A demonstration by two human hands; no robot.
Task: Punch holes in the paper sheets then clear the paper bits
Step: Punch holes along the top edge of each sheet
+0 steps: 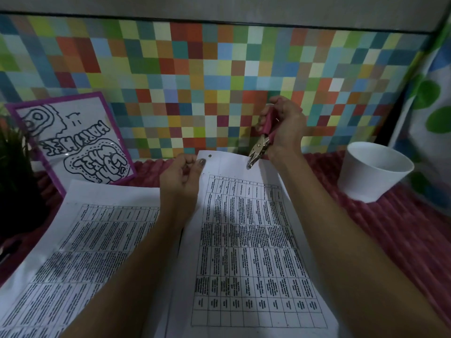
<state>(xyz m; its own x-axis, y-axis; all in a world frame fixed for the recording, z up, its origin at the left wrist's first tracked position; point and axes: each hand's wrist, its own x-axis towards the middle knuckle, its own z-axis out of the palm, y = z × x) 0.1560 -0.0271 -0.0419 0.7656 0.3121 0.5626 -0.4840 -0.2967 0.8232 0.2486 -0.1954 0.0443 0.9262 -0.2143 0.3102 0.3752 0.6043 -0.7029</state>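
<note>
Both forearms are bare; no sleeves, watch or rings visible. Left hand [181, 176]: thumbnail carries dark polish. Right hand [284, 123]: unadorned.

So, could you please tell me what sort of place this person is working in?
Probably a home craft or study corner: a wall of multicoloured squares, a purple-framed doodle drawing leaning against it, and a pink ribbed fabric cover over the surface under the printed paper sheets.

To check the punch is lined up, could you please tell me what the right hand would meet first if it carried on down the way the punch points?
Most likely the top edge of the held sheet: the right hand angles the punch onto it.
</note>
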